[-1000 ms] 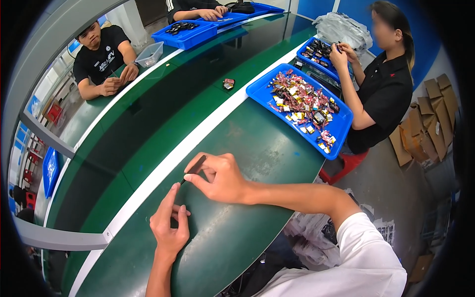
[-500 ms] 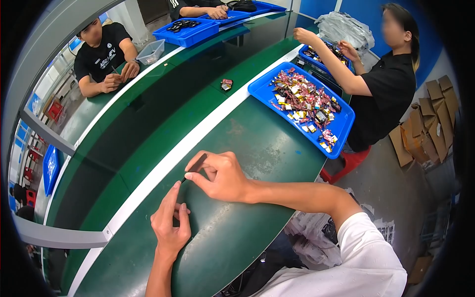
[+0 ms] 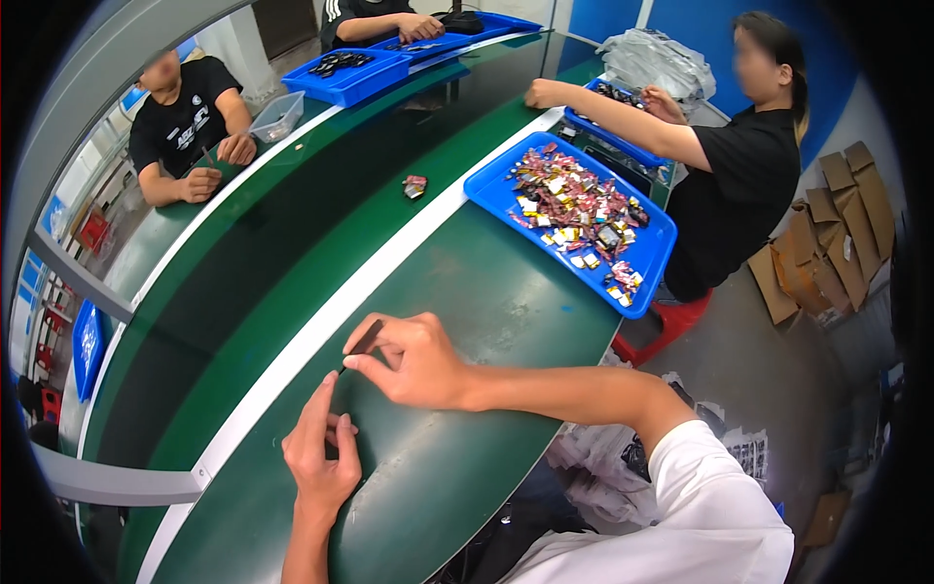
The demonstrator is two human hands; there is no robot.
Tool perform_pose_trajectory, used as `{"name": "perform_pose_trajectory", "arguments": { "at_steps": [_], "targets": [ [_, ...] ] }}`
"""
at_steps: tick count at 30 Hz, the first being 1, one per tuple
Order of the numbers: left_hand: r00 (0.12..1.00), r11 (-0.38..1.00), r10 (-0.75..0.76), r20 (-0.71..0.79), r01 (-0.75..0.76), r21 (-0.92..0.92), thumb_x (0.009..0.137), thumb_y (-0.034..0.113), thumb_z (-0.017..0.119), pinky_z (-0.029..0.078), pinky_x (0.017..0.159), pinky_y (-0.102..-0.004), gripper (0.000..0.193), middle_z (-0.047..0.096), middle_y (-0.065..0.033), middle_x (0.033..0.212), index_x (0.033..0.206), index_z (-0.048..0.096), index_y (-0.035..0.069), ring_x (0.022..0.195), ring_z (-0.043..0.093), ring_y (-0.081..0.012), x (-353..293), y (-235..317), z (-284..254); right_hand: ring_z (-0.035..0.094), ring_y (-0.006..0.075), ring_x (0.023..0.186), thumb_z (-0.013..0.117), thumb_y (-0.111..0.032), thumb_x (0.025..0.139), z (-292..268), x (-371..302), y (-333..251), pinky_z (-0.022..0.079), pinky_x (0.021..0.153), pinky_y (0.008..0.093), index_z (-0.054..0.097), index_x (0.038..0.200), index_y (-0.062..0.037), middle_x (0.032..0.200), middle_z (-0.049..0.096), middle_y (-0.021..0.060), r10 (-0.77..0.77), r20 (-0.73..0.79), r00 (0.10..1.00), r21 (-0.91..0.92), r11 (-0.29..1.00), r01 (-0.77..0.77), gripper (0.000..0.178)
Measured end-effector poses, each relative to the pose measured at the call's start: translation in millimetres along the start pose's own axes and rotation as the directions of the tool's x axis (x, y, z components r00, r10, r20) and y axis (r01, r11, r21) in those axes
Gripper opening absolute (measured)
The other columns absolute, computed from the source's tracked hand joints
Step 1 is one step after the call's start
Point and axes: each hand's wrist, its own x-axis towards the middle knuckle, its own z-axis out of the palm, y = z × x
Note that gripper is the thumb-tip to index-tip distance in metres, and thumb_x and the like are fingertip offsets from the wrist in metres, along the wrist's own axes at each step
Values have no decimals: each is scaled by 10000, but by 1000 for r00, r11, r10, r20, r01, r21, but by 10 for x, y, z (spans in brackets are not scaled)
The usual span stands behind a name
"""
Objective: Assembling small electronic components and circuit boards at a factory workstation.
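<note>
My right hand point(image 3: 418, 362) is closed in a pinch on a small, thin dark strip point(image 3: 367, 337), held just above the green work surface point(image 3: 467, 282). The strip's exact kind does not show. My left hand point(image 3: 321, 448) is just below, its index finger stretched up to the strip's lower end and its thumb held apart. The index fingertip is at or very near the strip; whether it touches cannot be made out. Nothing shows in the left hand.
A blue tray point(image 3: 474, 185) heaped with small wired parts lies at the far right. One such part point(image 3: 415, 186) sits on the conveyor belt point(image 3: 321, 214). Co-workers sit across the belt and at the right. Blue bins point(image 3: 345, 92) stand opposite; a grey metal frame point(image 3: 117, 479) rises at left.
The whole view has shifted slightly, with both hands keeping nearly the same pose around the strip. At the right, the co-worker's outstretched hand has moved left and lower over the belt's edge.
</note>
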Motion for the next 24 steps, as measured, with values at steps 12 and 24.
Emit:
{"name": "perform_pose_trajectory", "arguments": {
  "at_steps": [12,24],
  "targets": [
    [998,1000,17,-52,-17,6,793,-148,590,514,489,-259,551,710,-242,1189,1342,584,-94,584,678,-173,28,30,40,446,77,430,779,-40,837,5,1,25,351,434,263,699,918,-23,710,721,85,-27,-1,1000,21,999,27,115],
    [1000,1000,4,-23,-4,10,845,-126,594,532,536,-253,556,689,-231,1265,1396,549,-69,624,676,-157,-5,12,16,443,66,432,779,-33,837,16,-14,32,344,430,260,700,924,-22,721,730,85,5,17,1000,14,1000,-5,119]
  ]
}}
